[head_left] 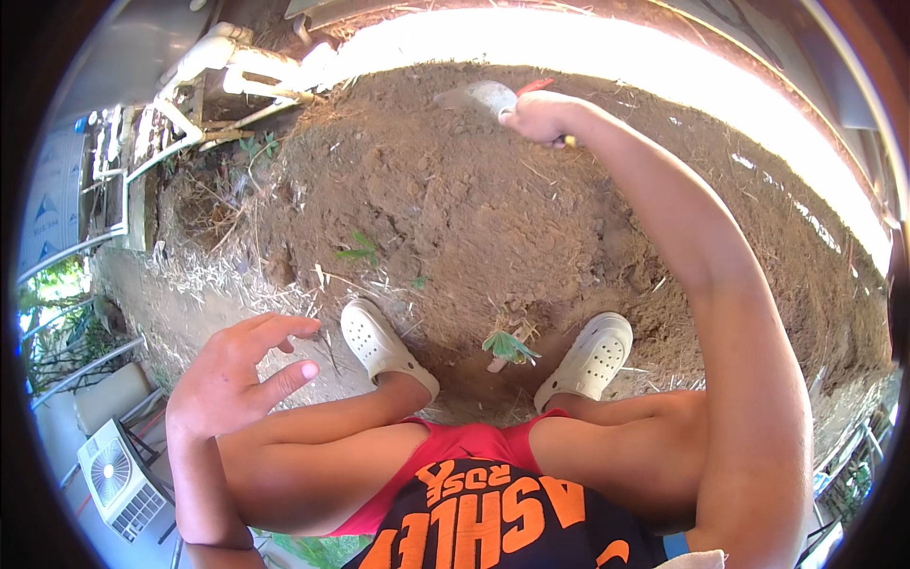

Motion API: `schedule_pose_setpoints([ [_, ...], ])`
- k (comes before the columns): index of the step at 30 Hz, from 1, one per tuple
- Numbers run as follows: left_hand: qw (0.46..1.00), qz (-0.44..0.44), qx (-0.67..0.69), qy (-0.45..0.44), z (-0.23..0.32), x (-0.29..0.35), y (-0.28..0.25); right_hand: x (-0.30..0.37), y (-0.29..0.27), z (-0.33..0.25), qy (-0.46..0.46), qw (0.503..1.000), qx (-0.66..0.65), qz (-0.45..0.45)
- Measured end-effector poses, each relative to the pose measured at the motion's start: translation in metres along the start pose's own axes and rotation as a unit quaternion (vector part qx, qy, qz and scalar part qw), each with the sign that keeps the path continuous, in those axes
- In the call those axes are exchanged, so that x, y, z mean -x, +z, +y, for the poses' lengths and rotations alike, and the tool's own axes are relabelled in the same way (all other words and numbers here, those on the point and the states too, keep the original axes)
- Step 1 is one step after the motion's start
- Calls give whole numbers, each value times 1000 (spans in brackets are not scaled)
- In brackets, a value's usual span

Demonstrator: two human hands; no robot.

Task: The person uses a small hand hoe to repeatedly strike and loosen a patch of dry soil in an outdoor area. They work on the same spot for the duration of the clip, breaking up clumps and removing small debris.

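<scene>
My right hand [547,119] reaches far forward, its fingers wrapped round the handle of a hand trowel. The trowel's grey metal blade [489,95] points left, low over or against the brown soil [455,199]; I cannot tell how deep its tip goes. Bits of red and yellow show beside my fist. Over my left thigh hangs my left hand [237,372], empty, with thumb and fingers apart. A small green seedling [510,347] stands between my two cream clogs, and another leafy sprig [358,248] grows farther forward and left.
White pipes [175,123] and sticks line the far left side. A pale, brightly lit strip [607,47] borders the soil at the back. Dry straw [237,275] lies scattered left of the bed. A white fan-fronted unit [118,479] stands at the lower left.
</scene>
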State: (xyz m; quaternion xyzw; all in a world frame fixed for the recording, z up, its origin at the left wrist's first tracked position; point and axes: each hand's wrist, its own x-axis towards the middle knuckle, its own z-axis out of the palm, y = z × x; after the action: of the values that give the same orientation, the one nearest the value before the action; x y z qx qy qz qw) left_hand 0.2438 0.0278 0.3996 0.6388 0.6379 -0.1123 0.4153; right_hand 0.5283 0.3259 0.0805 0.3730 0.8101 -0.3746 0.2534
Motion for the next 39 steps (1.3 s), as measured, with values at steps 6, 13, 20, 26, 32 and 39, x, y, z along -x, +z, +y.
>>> schedule_pose_setpoints([
  [6,999,0,0,33,12,-1,3,58,21,-111,-130,990,-41,38],
  [13,998,15,4,54,17,8,-1,93,21,-99,-91,990,53,97],
  [20,998,28,22,57,-16,11,8,137,15,76,161,983,-49,74],
  [26,999,13,12,49,-24,9,2,164,28,111,179,975,-17,129],
  [32,997,-9,14,76,-17,-14,-7,114,40,118,228,970,-5,86],
  [39,998,0,27,55,-20,-7,-4,114,54,159,58,994,-11,91],
])
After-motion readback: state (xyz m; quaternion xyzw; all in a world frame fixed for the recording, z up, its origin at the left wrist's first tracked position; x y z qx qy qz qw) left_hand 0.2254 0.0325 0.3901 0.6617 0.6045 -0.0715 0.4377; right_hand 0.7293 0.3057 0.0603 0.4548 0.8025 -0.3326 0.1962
